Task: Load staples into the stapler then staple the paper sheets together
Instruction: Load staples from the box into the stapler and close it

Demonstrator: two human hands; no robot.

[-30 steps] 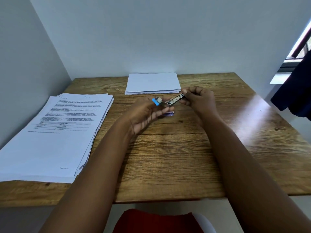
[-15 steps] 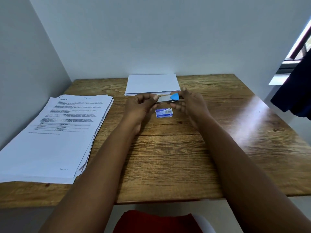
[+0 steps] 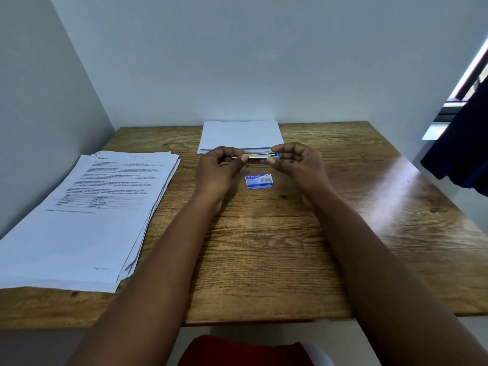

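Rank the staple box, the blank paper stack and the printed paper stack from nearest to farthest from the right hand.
From the right hand:
1. Staple box, just below and to its left.
2. Blank paper stack, behind it at the table's far edge.
3. Printed paper stack, far across on the left.

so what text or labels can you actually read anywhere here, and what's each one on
"kangaro": brand on the small blue and white staple box on the table; its smaller print is too small to read.
Embossed marking on the stapler, held between the left hand and right hand: blurred, unreadable.
Printed stack of sheets at left: paragraphs, table and page footer too blurred to read.
Far paper stack: no text visible.
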